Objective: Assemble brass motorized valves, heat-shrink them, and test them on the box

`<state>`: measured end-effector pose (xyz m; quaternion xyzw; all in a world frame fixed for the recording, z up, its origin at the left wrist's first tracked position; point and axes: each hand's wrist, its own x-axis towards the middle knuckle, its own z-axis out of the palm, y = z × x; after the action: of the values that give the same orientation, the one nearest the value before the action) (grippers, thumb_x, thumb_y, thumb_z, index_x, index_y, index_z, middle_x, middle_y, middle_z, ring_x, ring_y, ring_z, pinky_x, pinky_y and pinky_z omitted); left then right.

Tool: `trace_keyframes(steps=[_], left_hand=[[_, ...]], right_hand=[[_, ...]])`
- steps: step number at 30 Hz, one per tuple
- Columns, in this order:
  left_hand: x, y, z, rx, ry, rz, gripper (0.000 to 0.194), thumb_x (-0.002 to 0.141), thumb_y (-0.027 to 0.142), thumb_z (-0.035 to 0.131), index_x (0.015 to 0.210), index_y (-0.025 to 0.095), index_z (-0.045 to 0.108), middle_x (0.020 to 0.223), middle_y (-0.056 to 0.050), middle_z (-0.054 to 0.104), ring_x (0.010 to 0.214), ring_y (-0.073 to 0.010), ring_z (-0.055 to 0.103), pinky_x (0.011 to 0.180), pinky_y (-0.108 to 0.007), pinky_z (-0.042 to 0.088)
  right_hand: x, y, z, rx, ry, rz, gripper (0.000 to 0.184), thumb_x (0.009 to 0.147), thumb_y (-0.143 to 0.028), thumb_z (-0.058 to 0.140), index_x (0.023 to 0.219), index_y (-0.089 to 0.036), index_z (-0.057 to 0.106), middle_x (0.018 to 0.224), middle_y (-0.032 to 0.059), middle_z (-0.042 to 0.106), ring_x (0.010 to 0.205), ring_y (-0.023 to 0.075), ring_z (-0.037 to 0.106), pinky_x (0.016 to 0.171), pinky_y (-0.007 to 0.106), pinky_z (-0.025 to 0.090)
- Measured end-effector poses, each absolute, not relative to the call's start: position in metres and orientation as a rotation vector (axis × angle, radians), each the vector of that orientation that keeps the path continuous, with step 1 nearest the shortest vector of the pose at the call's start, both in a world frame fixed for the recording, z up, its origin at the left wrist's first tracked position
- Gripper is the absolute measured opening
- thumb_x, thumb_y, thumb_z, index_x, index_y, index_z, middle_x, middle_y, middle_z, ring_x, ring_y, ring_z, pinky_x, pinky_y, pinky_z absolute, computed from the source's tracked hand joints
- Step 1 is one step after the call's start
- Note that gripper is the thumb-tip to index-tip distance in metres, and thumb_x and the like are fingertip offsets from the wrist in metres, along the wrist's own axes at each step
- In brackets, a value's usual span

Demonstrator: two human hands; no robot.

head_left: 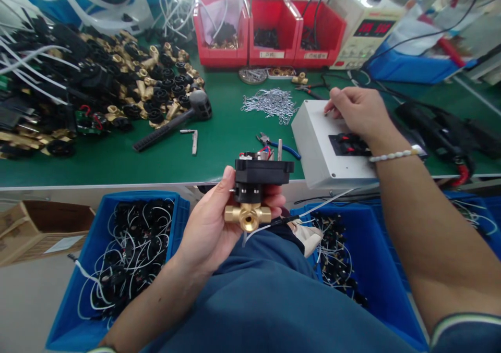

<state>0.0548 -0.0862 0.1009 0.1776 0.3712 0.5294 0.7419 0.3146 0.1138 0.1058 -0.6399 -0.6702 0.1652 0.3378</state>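
My left hand (209, 222) is closed around a motorized brass valve (264, 172), held upright above my lap. Its black actuator housing is on top, with wires and a metal shaft showing, and the brass three-way body faces me. A white cable trails from it to the right. On the grey control box (319, 147), my right hand (358, 108) pinches a small toggle switch (326, 114), mostly covered by the fingertips. Black and red terminals (348, 144) lie partly under that hand.
Blue-handled cutters (287, 148), a hex key (194, 142), a black mallet (176, 121) and a pile of metal pins (270, 104) lie on the green bench. Brass valve parts (148, 76) crowd its left. Red bins (221, 53) stand behind; blue crates (178, 228) sit below.
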Motion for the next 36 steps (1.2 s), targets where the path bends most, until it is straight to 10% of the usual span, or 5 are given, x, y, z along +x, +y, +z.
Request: trace_keyframes(steps=[36], left_hand=[[0.0580, -0.0838, 0.1092, 0.221, 0.721, 1.168, 0.055, 0.111, 0.034, 0.033, 0.090, 0.010, 0.078, 0.082, -0.009, 0.083, 0.069, -0.0168, 0.080, 0.068, -0.027, 0.068]], right_hand=[[0.3060, 0.1108, 0.1075, -1.749, -1.704, 0.430, 0.005, 0.096, -0.013, 0.069, 0.094, -0.008, 0.069, 0.087, 0.0098, 0.076, 0.060, 0.0053, 0.054, 0.066, 0.027, 0.045]])
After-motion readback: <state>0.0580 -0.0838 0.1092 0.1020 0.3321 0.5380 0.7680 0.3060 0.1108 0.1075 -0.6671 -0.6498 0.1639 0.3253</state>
